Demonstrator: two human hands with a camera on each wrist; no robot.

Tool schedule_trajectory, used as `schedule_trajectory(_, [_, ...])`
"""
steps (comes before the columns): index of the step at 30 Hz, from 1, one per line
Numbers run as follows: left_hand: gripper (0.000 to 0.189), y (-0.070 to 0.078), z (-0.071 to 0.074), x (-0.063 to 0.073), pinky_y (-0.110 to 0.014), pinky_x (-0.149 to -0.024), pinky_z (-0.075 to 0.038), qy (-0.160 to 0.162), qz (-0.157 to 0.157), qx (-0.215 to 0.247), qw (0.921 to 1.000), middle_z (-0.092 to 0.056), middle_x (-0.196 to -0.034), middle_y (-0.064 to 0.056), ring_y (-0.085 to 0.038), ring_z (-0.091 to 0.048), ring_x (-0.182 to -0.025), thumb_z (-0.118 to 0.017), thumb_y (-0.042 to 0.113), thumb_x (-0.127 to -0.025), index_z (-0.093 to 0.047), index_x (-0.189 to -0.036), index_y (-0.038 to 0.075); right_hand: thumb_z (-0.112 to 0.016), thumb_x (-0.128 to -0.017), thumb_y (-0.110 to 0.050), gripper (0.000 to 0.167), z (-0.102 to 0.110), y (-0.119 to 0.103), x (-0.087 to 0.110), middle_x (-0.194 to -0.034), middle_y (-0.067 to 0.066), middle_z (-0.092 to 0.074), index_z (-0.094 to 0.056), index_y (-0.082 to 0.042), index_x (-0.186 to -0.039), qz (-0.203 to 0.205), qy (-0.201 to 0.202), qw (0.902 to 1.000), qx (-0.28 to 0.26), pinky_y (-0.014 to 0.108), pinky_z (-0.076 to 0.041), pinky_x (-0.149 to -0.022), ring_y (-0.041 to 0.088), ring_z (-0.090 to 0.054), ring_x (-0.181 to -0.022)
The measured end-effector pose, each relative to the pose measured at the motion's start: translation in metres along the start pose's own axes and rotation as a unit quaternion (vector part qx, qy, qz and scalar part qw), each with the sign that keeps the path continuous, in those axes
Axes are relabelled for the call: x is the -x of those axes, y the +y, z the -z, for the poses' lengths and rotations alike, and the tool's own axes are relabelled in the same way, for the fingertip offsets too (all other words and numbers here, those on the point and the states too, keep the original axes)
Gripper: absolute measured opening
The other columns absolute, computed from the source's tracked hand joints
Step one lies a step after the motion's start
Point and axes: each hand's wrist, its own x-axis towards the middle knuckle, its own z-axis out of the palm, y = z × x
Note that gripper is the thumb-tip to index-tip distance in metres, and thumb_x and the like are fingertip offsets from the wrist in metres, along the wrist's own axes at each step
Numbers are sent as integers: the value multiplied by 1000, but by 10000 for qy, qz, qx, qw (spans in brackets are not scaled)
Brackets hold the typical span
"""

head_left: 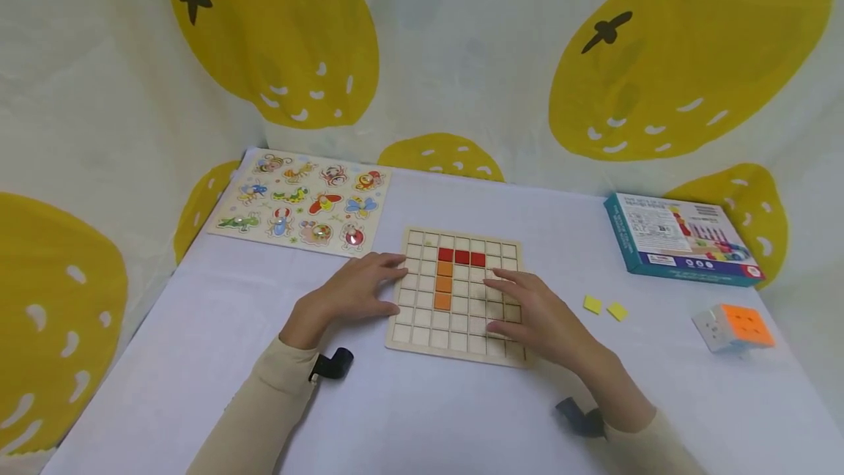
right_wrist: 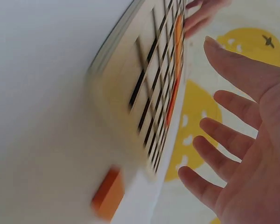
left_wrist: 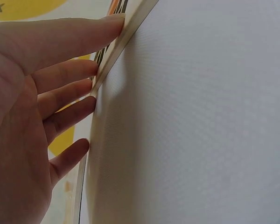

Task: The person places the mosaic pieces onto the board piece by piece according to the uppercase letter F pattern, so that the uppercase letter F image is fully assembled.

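Observation:
A wooden grid board (head_left: 431, 339) lies flat on the white table in the head view. Three red square tiles (head_left: 462, 258) form a row near its far side, and a column of orange tiles (head_left: 443, 284) runs toward me from the row's left end. At the board's left edge is my left hand (head_left: 359, 286); its extended fingertips (left_wrist: 94, 103) meet the edge in the left wrist view. My right hand (head_left: 537, 314) hovers over the board's right part, fingers spread and loosely extended, holding nothing. Two yellow square tiles (head_left: 604, 307) lie right of that hand.
An insect picture puzzle board (head_left: 300, 204) lies at the back left. Toward the back right sits a printed toy box (head_left: 686, 240), with a puzzle cube (head_left: 733, 327) in front of it. A fruit-patterned cloth (head_left: 461, 57) hangs behind the table.

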Motion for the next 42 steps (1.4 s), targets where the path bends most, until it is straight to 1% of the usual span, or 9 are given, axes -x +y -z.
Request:
schedule_trajectory(6, [68, 0, 1, -1, -53, -119, -37, 4, -19, -35, 10000, -43, -163, -2, -28, -41, -150, -79, 39, -86, -57, -147, 17, -86, -81, -31, 71, 11, 31, 21, -152, 14, -54, -58, -13, -144, -274, 102, 9995, 140, 59, -47, -110, 40, -47, -141])
schedule_trajectory(9, [68, 0, 2, -1, -53, -118, -38, 2, -13, -21, 10000, -43, -163, -3, -28, -41, -150, -79, 38, -86, -58, -146, 16, -86, -82, -32, 69, 15, 45, 33, -149, 15, -56, -59, -12, -142, -507, 114, 9984, 233, 61, -45, -111, 41, -49, -139])
schedule_trajectory(13, [68, 1, 1, 0, -54, -119, -37, -17, 25, 74, 10000, -43, -163, -2, -28, -41, -150, -80, 37, -86, -58, -146, 16, -85, -81, -32, 66, 18, 58, 47, -143, 17, -60, -62, -12, -139, -763, 72, 9966, 301, 65, -45, -108, 43, -51, -135])
schedule_trajectory(17, [68, 1, -2, 0, -53, -120, -36, -5, 51, 109, 9999, -43, -163, -1, -27, -40, -151, -80, 38, -85, -57, -146, 17, -86, -80, -33, 64, 18, 66, 55, -138, 17, -65, -63, -13, -137, -918, 1, 9953, 304, 65, -46, -105, 44, -55, -131])
schedule_trajectory(22, [68, 1, -2, 0, -53, -119, -36, 44, 35, 100, 9999, -44, -162, -1, -27, -41, -150, -80, 37, -85, -58, -146, 16, -85, -80, -36, 59, 13, 72, 58, -125, 9, -71, -67, -15, -132, -1162, -105, 9931, 113, 58, -54, -98, 32, -65, -114])
schedule_trajectory(24, [68, 1, -2, 0, -53, -120, -36, 35, 41, 122, 9999, -43, -163, -1, -27, -40, -151, -80, 38, -85, -58, -146, 16, -86, -80, -37, 57, 11, 73, 58, -121, 5, -72, -68, -16, -130, -1225, -100, 9924, 74, 52, -56, -93, 24, -65, -107])
schedule_trajectory(26, [68, 2, -1, 0, -53, -120, -36, 39, 37, 123, 9999, -43, -163, -1, -27, -40, -151, -80, 38, -85, -58, -146, 16, -86, -79, -37, 55, 8, 75, 57, -118, 3, -72, -69, -16, -128, -1258, -68, 9920, 87, 48, -57, -90, 21, -64, -104])
schedule_trajectory(35, [68, 2, 0, 0, -53, -120, -36, 19, 63, 144, 9999, -43, -163, -1, -27, -41, -150, -81, 37, -85, -58, -146, 17, -86, -79, -40, 44, 3, 74, 52, -110, 3, -69, -73, -16, -114, -1466, -83, 9890, 154, 44, -58, -87, 19, -61, -98])
schedule_trajectory(42, [68, 0, -1, 0, -52, -120, -35, -3, 52, 134, 9999, -42, -163, -1, -27, -39, -151, -80, 38, -86, -57, -146, 16, -85, -81, -35, 36, 4, 73, 48, -107, 2, -68, -73, -16, -109, -1542, -167, 9878, 129, 44, -58, -88, 19, -61, -97])
